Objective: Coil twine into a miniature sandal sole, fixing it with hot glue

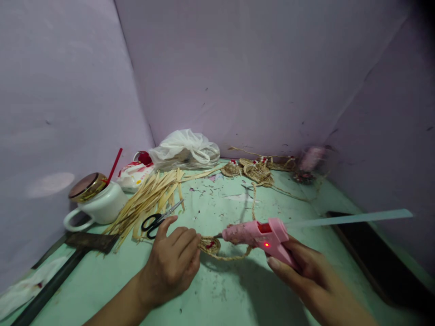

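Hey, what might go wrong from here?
The pink plastic glue gun has a lit red light, and its nozzle points toward the left grip on the tan woven straw piece, so a burn seems possible. The tan braided straw cord runs below the gun and might snag. The long translucent glue stick juts from the gun's rear and could get bumped.

"Your left hand [178, 260] covers part of the braided fibre piece [212, 246], doesn't it?"

"Yes, and your right hand [307, 271] conceals part of your pink glue gun [246, 233]."

"Your forearms [124, 296]?"

"The bottom edge cuts both off, along with the end of your hammer-like tool [55, 284]."

"Can you make out the pinkish thing [311, 159] in the back right corner?"

"Too blurred for you to name, and the contents of your white plastic bag [185, 147] are unclear."
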Demonstrator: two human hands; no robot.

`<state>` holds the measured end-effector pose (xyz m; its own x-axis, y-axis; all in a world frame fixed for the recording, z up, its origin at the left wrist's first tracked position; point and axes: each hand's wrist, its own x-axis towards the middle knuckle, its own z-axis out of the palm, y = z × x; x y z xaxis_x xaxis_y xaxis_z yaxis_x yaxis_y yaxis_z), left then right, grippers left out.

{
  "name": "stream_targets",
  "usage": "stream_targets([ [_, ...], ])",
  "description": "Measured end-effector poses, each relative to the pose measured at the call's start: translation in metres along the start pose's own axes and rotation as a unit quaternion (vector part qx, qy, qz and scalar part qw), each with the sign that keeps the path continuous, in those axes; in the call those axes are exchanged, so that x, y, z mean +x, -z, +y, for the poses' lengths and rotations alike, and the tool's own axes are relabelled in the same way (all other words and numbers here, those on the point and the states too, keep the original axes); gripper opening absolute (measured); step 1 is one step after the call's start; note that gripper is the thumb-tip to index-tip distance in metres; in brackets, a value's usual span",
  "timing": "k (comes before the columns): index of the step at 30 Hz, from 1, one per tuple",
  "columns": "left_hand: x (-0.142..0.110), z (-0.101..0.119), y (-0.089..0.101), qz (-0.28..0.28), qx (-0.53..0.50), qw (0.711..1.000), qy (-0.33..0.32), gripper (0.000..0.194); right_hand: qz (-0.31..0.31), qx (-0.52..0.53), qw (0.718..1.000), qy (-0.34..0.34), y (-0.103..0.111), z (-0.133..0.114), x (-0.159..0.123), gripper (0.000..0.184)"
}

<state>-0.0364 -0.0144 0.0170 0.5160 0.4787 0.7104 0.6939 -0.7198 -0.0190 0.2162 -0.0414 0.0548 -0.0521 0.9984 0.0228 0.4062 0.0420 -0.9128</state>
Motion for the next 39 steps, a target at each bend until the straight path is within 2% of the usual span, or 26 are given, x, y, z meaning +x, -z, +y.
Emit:
stream_targets([
  [2, 0.000, 0.000, 0.000, 0.001, -0.001, 1.000, 0.001, 0.020, -0.032, 0.035, 0.999, -0.003, 0.001, 0.001, 0.001, 0.018],
  [4, 0.000, 0.001, 0.000, 0.003, -0.005, 1.000, 0.011, 0.019, -0.026, 0.073, 0.997, 0.001, 0.002, 0.004, 0.002, 0.019],
  [7, 0.000, -0.001, -0.002, 0.011, -0.017, 0.998, 0.061, 0.016, 0.044, 0.109, 0.993, -0.010, 0.008, 0.011, 0.006, 0.024],
  [11, -0.004, -0.011, -0.005, 0.037, -0.002, 0.983, 0.178, 0.010, 0.172, 0.155, 0.971, -0.067, 0.021, 0.018, 0.013, 0.027],
  [13, -0.006, -0.016, -0.006, 0.042, 0.012, 0.974, 0.224, 0.008, 0.188, 0.114, 0.969, -0.114, 0.026, 0.021, 0.017, 0.027],
  [15, -0.006, -0.017, -0.005, 0.038, 0.010, 0.969, 0.242, 0.008, 0.143, 0.049, 0.979, -0.134, 0.026, 0.026, 0.021, 0.027],
  [18, -0.005, -0.010, -0.004, 0.031, -0.019, 0.977, 0.212, 0.010, 0.096, -0.039, 0.988, -0.111, 0.020, 0.042, 0.027, 0.028],
  [21, -0.003, 0.003, -0.003, 0.018, -0.064, 0.982, 0.178, 0.013, 0.148, -0.150, 0.974, -0.087, 0.014, 0.056, 0.030, 0.038],
  [24, -0.003, 0.015, -0.001, 0.006, -0.097, 0.981, 0.167, 0.016, 0.208, -0.247, 0.946, -0.010, 0.010, 0.052, 0.026, 0.046],
  [26, -0.004, 0.019, 0.001, 0.004, -0.102, 0.982, 0.159, 0.017, 0.191, -0.228, 0.954, 0.034, 0.004, 0.039, 0.018, 0.043],
  [27, -0.005, 0.020, 0.001, 0.001, -0.100, 0.983, 0.154, 0.017, 0.140, -0.168, 0.975, 0.025, 0.000, 0.031, 0.014, 0.041],
  [28, -0.005, 0.021, 0.002, -0.001, -0.097, 0.984, 0.151, 0.016, 0.067, -0.091, 0.994, -0.001, -0.006, 0.023, 0.011, 0.044],
  [29, -0.006, 0.021, 0.002, -0.004, -0.093, 0.985, 0.148, 0.015, 0.017, -0.009, 0.999, -0.026, -0.012, 0.017, 0.007, 0.044],
  [31, -0.006, 0.022, 0.001, -0.015, -0.090, 0.986, 0.139, 0.014, -0.022, 0.103, 0.992, -0.072, -0.025, 0.009, 0.003, 0.037],
  [34, -0.008, 0.023, 0.000, -0.037, -0.097, 0.987, 0.119, 0.014, -0.015, 0.158, 0.981, -0.109, -0.038, 0.011, 0.002, 0.018],
  [39, -0.012, 0.023, -0.002, -0.074, -0.122, 0.984, 0.103, 0.014, 0.003, 0.092, 0.992, -0.088, -0.043, 0.028, 0.006, 0.015],
])
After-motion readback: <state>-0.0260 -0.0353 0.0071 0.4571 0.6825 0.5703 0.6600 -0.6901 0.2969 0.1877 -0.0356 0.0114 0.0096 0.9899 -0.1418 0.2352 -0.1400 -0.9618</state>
